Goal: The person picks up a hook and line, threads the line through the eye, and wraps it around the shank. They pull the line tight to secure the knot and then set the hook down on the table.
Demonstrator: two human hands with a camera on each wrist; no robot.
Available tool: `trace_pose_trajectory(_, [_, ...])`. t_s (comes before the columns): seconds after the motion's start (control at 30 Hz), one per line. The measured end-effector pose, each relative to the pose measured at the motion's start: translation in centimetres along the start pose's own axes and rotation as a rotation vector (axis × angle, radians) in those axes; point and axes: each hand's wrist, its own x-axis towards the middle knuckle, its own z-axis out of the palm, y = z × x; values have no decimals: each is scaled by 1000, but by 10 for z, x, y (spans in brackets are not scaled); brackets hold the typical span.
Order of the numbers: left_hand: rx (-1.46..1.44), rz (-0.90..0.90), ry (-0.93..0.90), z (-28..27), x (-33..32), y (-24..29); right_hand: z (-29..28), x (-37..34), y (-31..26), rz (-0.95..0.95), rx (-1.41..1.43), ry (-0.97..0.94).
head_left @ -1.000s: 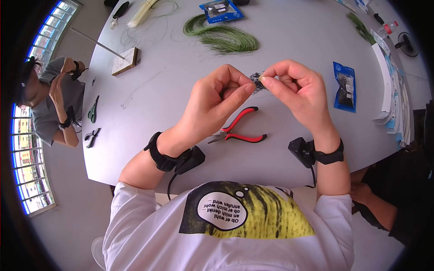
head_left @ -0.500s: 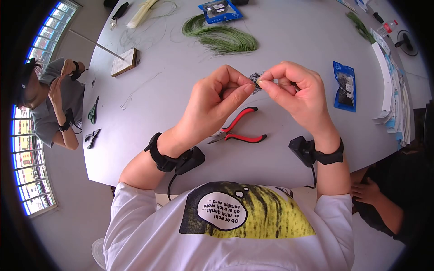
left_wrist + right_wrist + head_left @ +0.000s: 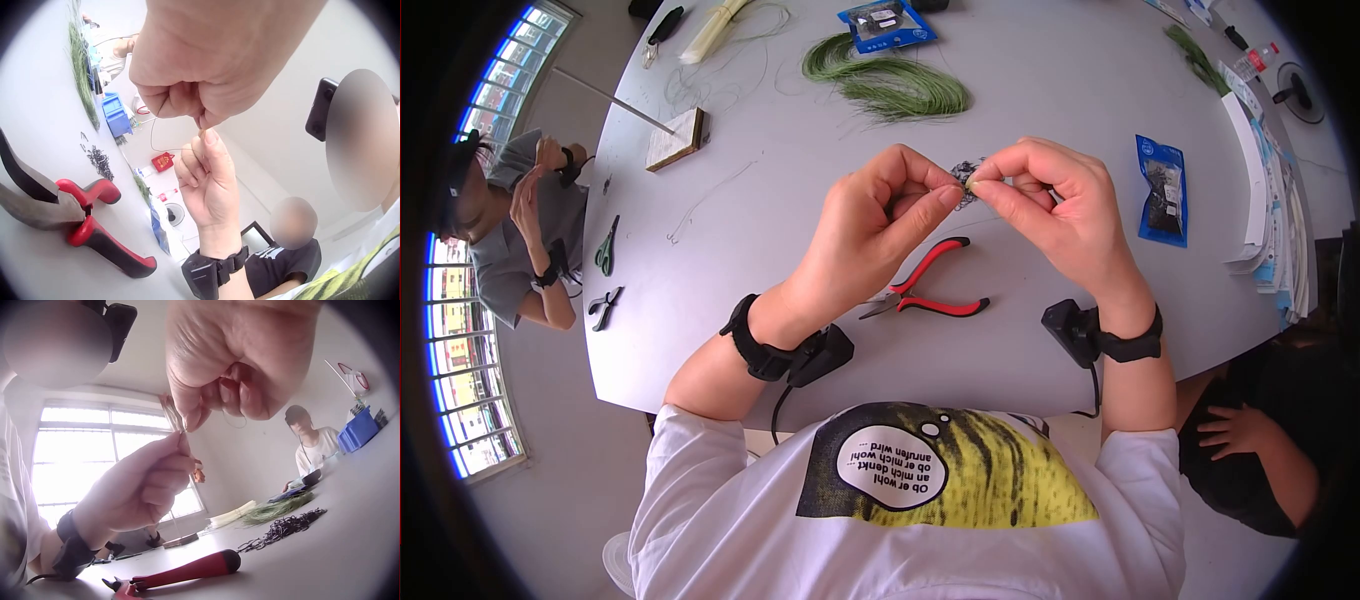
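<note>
My left hand (image 3: pixel 885 215) and right hand (image 3: pixel 1055 205) meet fingertip to fingertip above the table, thumbs against index fingers. A thin line (image 3: pixel 153 134) loops between them in the left wrist view; both pinch it, and what else sits at the fingertips is hidden. In the right wrist view the right hand (image 3: pixel 244 362) is above, the left hand (image 3: pixel 137 481) below. On the table beyond lies a pile of small dark hook-like pieces (image 3: pixel 287 528), partly covered by the hands in the head view. Pliers with red and black handles (image 3: pixel 945 305) lie spread below the hands.
A green strand bundle (image 3: pixel 900 85) and a blue packet (image 3: pixel 888 25) lie at the back; another blue packet (image 3: pixel 1163 190) is at right, beside paper strips (image 3: pixel 1260 200). Scissors (image 3: pixel 606 245), small pliers (image 3: pixel 604 305) and a wooden block with a rod (image 3: pixel 675 138) are at left.
My right fingertips have shifted slightly left and down, closer to the left fingertips. The left hand barely moves. A seated person's hand at the right has moved over their dark clothing.
</note>
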Motion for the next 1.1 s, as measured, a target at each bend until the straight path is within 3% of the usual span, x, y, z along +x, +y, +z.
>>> trace_pose_trajectory(1.1, [20,-49,-46,-2,-1,0,-3,-1,0,9,-35,-45])
